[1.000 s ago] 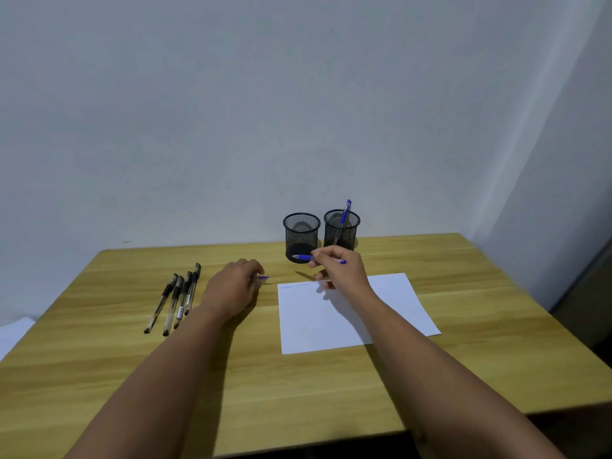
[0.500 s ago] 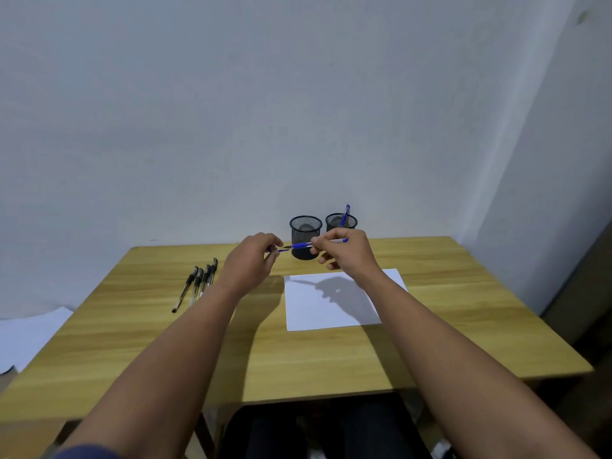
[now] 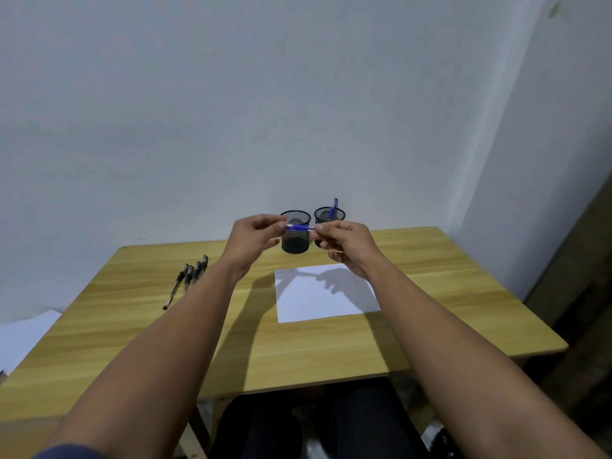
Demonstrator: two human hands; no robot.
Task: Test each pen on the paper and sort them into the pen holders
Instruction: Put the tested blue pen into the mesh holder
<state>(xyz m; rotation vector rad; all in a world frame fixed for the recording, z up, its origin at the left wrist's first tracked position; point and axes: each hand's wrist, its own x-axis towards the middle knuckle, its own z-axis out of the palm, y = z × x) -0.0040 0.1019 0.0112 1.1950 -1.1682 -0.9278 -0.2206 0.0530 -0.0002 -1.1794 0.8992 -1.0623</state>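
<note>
Blue plastic is what we're watching: the blue pen (image 3: 300,228) sits level in mid-air at the centre of the frame, our left hand (image 3: 253,240) pinching one end and our right hand (image 3: 344,244) pinching the other, fingers of both clenched on the barrel, right in front of the left mesh holder (image 3: 295,231). We reckon the cap is going back on, though the joint is too small to make out. What could go wrong? A crooked push and the cap skids off the tip, or the pen pops loose from a light two-point pinch and drops onto the bench (image 3: 132,329), maybe rolling over the front edge. Carry it to the cups carelessly and a knuckle could tip the left holder, which stands upright and light-looking just behind our hands; the right mesh holder (image 3: 329,220) beside it already has one blue pen standing in it (image 3: 332,208), so dropping into the wrong cup is the sorting risk. Below, the white paper (image 3: 326,293) lies flat under our shadows. Left of centre, the row of black pens (image 3: 188,278) waits, well apart and out of the way.
</note>
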